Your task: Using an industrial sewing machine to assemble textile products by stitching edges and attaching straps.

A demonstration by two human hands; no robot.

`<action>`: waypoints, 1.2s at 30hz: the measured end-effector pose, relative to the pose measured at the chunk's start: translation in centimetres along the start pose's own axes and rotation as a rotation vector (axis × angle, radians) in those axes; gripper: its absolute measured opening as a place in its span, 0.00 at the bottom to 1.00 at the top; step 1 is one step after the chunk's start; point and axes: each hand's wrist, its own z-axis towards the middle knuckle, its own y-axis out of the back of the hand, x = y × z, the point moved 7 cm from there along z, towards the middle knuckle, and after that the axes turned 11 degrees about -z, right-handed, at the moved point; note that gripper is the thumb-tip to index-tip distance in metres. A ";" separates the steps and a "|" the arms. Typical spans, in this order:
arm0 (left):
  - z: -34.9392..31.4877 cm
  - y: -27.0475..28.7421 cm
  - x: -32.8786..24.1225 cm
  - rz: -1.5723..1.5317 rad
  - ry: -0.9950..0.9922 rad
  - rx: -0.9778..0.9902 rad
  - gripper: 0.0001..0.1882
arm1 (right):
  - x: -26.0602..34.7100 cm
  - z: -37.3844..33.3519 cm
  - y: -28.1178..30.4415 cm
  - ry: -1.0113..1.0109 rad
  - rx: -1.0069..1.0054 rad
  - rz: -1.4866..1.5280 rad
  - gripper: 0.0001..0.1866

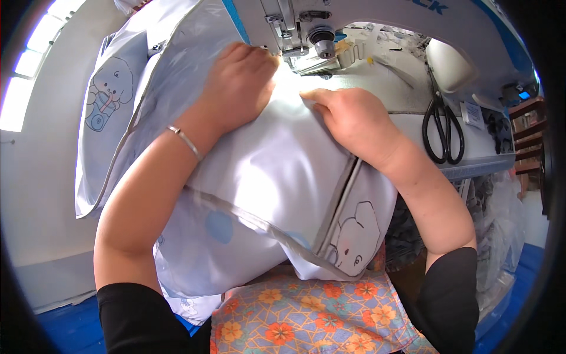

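Left hand is curled over the white fabric, fingertips lost in the glare, so can't tell if it's pinching. Right hand has its index finger stretched onto the same cloth, and I can't tell about a pinch there either. Fabric's at the sewing machine and spills down over a floral apron. Black scissors lie off right.

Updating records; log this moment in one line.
left hand: on pale fabric; right hand: on pale fabric; sewing machine: ahead; black scissors: right
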 end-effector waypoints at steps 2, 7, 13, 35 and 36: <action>0.0 0.8 0.6 0.052 0.107 -0.052 0.06 | 0.1 0.1 -0.1 -0.004 -0.019 -0.005 0.12; 0.4 0.1 0.2 -0.013 0.095 0.100 0.06 | 0.6 0.3 -0.3 -0.017 -0.072 -0.056 0.11; 0.3 -0.7 -0.1 0.044 0.121 0.192 0.06 | 0.8 0.2 -0.8 -0.044 -0.035 -0.082 0.11; 1.9 -3.5 1.9 -0.426 0.776 0.458 0.08 | -0.5 -0.1 -0.8 0.064 -0.022 -0.150 0.12; 2.1 -3.8 1.2 -0.433 0.741 0.446 0.08 | -0.5 0.0 -0.7 0.052 -0.020 -0.144 0.11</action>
